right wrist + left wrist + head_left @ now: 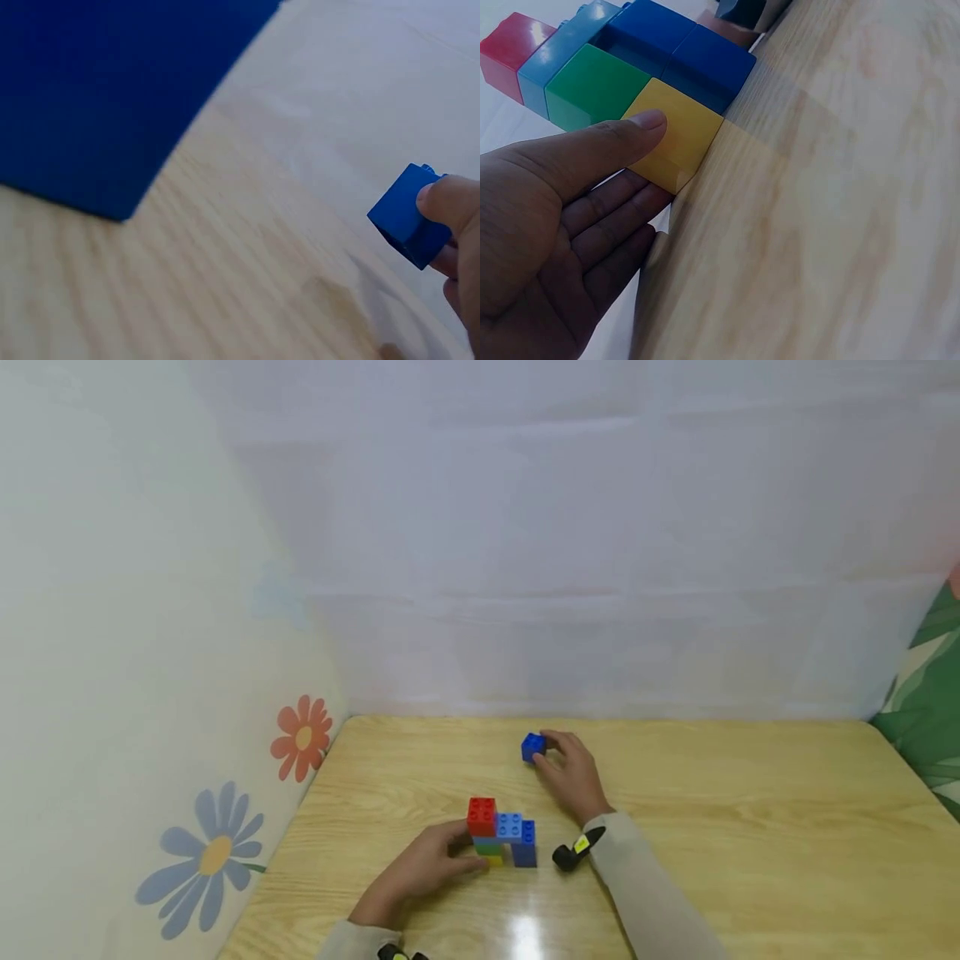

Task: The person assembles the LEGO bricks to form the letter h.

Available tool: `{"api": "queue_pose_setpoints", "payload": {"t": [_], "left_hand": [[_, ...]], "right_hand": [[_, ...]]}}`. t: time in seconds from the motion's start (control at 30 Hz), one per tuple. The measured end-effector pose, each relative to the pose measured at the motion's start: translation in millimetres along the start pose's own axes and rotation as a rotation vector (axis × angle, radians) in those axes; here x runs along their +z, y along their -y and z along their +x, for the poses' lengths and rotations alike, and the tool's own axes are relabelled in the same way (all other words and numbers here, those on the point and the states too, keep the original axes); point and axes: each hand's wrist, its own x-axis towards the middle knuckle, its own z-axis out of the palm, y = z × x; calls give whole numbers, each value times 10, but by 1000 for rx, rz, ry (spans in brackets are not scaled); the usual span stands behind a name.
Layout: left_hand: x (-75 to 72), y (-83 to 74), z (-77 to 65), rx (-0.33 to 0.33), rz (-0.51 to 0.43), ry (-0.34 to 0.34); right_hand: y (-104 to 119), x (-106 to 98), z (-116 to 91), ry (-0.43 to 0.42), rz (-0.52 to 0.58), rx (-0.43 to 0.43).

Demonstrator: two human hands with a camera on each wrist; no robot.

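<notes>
A small arch of toy bricks stands on the table in front of me. Its left column has a yellow brick [686, 139] at the base and a green brick [592, 90] over it. A light blue brick [509, 827] bridges across to a dark blue column [525, 855], and a red brick [482, 817] tops the left end. My left hand [429, 865] grips the yellow brick, thumb on its near face and fingers behind. Beyond the arch, my right hand [576, 778] pinches a blue brick [533, 749] between thumb and fingers, its studs facing up.
The wooden table [750, 835] reaches back to a pale cloth-like backdrop [480, 568]. A flower-patterned wall [172, 693] borders the left edge, and green leaf prints [926, 710] show at the right. Black straps [577, 849] sit on both wrists.
</notes>
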Motion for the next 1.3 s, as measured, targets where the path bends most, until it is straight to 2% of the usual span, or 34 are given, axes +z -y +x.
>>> {"api": "queue_pose_setpoints", "payload": {"t": [0.4, 0.67, 0.8, 0.97, 1.07, 1.17, 1.3], "left_hand": [[-13, 40, 18, -18, 3, -4], [2, 54, 48, -19, 19, 7], [4, 74, 59, -14, 18, 0], [-2, 95, 46, -7, 15, 0], [-1, 96, 41, -12, 16, -3], [-1, 94, 44, -13, 15, -5], [6, 91, 67, -6, 15, 1]], "right_hand": [[121, -90, -284, -24, 80, -28], [272, -144, -545, -136, 227, 31], [387, -159, -646, -182, 260, 31], [710, -185, -727, -208, 281, -1], [883, -197, -765, -203, 335, -10], [1005, -205, -776, -208, 393, -51], [1116, -223, -757, -236, 461, -150]]}}
